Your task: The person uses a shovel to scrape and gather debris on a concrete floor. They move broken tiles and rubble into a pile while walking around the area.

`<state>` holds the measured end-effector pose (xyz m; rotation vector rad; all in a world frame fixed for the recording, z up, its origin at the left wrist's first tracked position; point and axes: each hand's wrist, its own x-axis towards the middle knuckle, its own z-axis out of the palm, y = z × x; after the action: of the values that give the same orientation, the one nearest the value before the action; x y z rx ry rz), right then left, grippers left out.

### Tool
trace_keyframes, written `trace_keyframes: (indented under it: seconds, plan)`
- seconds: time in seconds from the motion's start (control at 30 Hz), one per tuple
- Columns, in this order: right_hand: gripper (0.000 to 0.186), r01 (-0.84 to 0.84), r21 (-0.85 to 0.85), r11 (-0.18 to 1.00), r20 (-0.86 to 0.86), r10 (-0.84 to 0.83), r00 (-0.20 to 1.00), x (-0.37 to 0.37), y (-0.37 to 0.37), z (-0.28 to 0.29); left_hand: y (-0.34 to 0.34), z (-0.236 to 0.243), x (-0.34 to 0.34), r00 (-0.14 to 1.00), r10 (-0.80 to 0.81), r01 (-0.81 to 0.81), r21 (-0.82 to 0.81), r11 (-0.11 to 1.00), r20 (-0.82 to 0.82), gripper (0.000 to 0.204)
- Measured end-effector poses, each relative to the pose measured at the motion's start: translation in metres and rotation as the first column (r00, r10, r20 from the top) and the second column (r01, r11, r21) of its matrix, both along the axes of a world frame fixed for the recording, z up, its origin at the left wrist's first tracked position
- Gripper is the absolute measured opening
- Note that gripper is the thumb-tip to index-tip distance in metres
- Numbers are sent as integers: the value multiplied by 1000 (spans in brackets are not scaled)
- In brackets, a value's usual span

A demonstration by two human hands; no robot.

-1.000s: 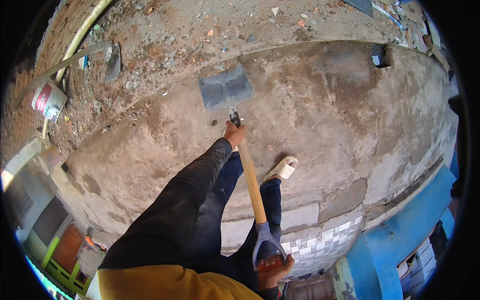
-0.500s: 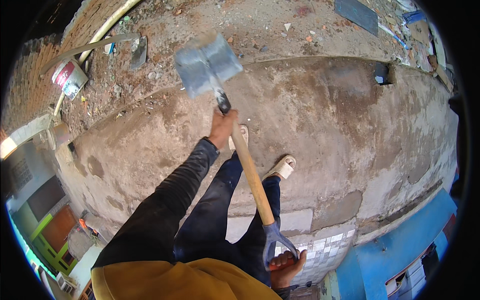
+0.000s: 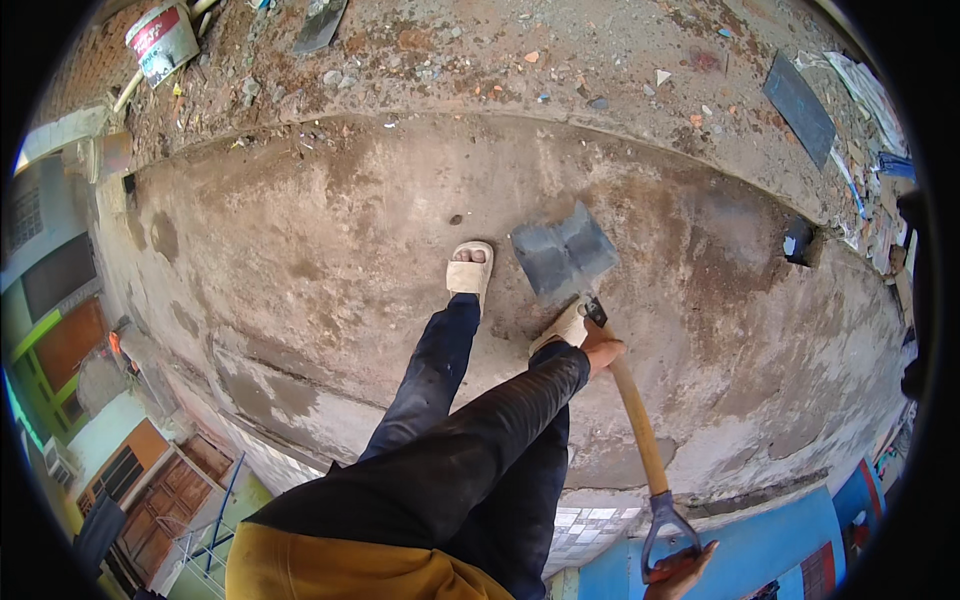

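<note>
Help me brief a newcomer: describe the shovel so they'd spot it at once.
Start at the wide brown concrete strip and find the left cream sandal. Just right of it is the grey blade of the shovel. Unlike the dark sheet at upper right, it has a long wooden shaft.

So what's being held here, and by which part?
A shovel: left hand round the shaft near the blade, right hand on the D-shaped end grip.

The person's left hand (image 3: pixel 602 350) grips a shovel (image 3: pixel 565 250) low on its wooden shaft (image 3: pixel 640 430); the right hand (image 3: pixel 684 575) holds the end handle (image 3: pixel 663 508). A bucket (image 3: pixel 165 48) sits at upper left.
</note>
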<state>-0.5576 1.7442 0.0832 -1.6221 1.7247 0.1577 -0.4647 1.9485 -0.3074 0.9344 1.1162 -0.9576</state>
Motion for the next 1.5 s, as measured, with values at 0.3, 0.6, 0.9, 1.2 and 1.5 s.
trace_keyframes:
  seconds: [0.3,0.6,0.9,1.2,1.5]
  plan:
    - [50,-445,74,892,190,426,885,242,-36,-163,41,-152,127,851,360,-464,227,856,383,99]
    - [45,-774,303,556,402,662,633,301,221,-222,355,-140,126,857,447,-508,566,649,257,43]
    - [57,-412,139,901,139,394,908,216,117,-79,235,-31,91,865,469,-473,-25,881,180,43]
    - [53,-422,-109,900,26,427,904,284,46,-77,116,-69,156,860,509,-483,-279,830,25,39]
    - [54,-329,-48,943,77,332,940,215,32,-77,103,-50,132,904,422,-408,-157,899,68,46]
